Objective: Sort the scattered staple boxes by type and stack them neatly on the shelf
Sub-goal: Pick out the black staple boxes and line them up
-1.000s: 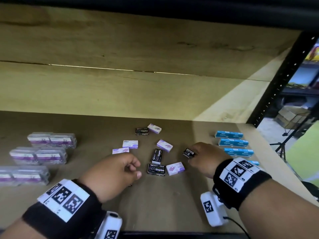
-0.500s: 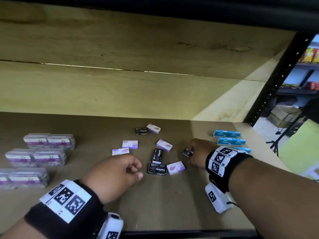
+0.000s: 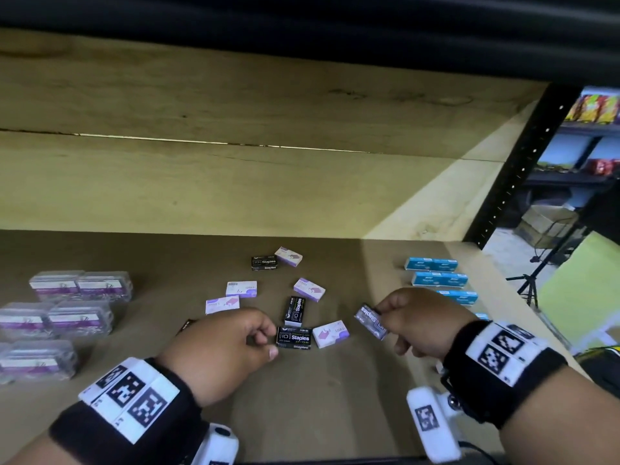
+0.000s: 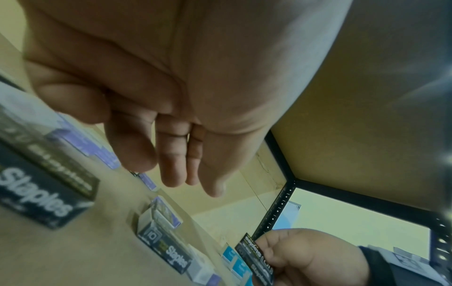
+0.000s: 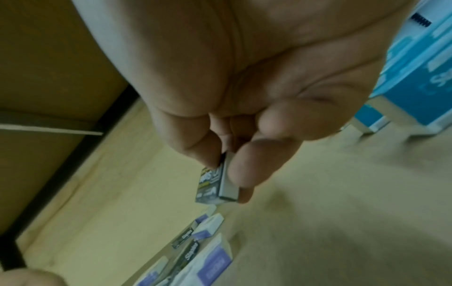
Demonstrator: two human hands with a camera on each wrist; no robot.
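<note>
Small staple boxes lie scattered mid-shelf. My right hand (image 3: 385, 322) pinches one black staple box (image 3: 370, 321) between thumb and fingers, tilted and lifted off the shelf board (image 3: 335, 414); the right wrist view shows this black box (image 5: 215, 183) in the fingertips (image 5: 240, 170). My left hand (image 3: 266, 342) hovers with loosely curled fingers (image 4: 176, 164) and holds nothing, just left of a flat black box (image 3: 294, 337). Two more black boxes (image 3: 295, 310) (image 3: 264, 262) and several purple-white boxes (image 3: 330, 333) lie around. A dark box (image 3: 186, 326) peeks out behind my left hand.
Blue staple boxes (image 3: 431, 264) sit in rows at the shelf's right side. Clear-wrapped purple packs (image 3: 80, 285) are stacked at the left. A black upright post (image 3: 523, 162) bounds the shelf on the right, and the upper shelf board (image 3: 235, 95) hangs overhead.
My right hand has picked the black box up off the shelf and drawn it back toward me. My left hand has shifted slightly right, nearer the flat black box.
</note>
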